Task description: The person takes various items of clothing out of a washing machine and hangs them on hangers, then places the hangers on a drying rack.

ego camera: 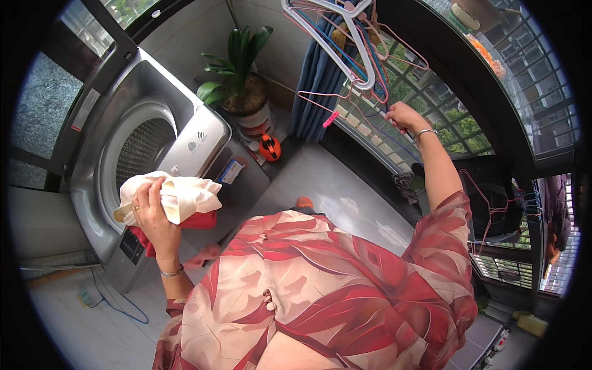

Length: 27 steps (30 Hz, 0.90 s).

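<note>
My left hand grips a bunched cream-white cloth above the front rim of an open top-loading washing machine. Beneath the hand hangs a red cloth; whether my fingers hold it too is unclear. Farther off to the right, my right hand pinches a thin dark-blue clothes hanger by the window. Close to that hand hang a white plastic hanger and several pink and blue ones. A pink clothes peg is clipped on a pink hanger.
Behind the washer stands a potted plant, with an orange bottle beside it. A blue curtain hangs next to the window. Dark clothes hang at right. A blue hanger lies on the tiled floor at left.
</note>
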Each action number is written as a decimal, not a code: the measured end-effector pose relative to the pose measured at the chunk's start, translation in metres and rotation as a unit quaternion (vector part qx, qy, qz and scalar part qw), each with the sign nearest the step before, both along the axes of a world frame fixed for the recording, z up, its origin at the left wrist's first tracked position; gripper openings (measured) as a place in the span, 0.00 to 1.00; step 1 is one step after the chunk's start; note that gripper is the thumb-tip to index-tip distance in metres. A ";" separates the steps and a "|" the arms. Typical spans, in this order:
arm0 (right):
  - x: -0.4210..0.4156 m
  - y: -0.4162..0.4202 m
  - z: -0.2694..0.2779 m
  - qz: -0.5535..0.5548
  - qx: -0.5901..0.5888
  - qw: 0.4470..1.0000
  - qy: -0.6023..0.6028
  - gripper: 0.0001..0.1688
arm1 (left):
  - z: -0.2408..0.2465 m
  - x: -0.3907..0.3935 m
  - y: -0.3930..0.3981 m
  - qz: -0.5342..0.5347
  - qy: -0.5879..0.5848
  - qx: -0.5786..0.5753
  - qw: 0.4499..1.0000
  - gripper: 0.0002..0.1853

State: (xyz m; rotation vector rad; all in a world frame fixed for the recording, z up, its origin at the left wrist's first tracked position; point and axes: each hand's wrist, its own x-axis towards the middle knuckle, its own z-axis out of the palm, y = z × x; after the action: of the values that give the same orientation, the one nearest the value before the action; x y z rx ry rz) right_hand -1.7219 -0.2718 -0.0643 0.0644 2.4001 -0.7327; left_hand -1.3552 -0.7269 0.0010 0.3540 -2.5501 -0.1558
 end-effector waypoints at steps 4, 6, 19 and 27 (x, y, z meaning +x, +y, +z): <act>0.000 0.008 -0.045 -0.048 0.018 0.997 -0.051 0.07 | -0.002 0.000 -0.002 -0.002 0.009 -0.002 1.000 0.21; -0.006 0.024 -0.081 -0.119 -0.004 0.990 -0.078 0.07 | -0.003 0.000 -0.003 0.000 0.011 0.000 1.000 0.21; 0.163 0.011 -0.134 -0.093 -0.208 0.943 -0.242 0.19 | 0.080 0.024 -0.074 -0.098 0.313 0.208 0.921 0.15; 0.253 -0.197 0.088 0.016 -0.609 0.784 0.117 0.18 | 0.103 -0.046 -0.050 -0.442 0.138 0.766 0.445 0.12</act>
State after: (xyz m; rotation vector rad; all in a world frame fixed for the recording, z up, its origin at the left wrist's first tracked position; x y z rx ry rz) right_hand -1.4692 -0.4691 0.0236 -0.6203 1.6612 -2.2011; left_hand -1.4008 -0.7772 0.1038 -0.4565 -1.1604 -2.6023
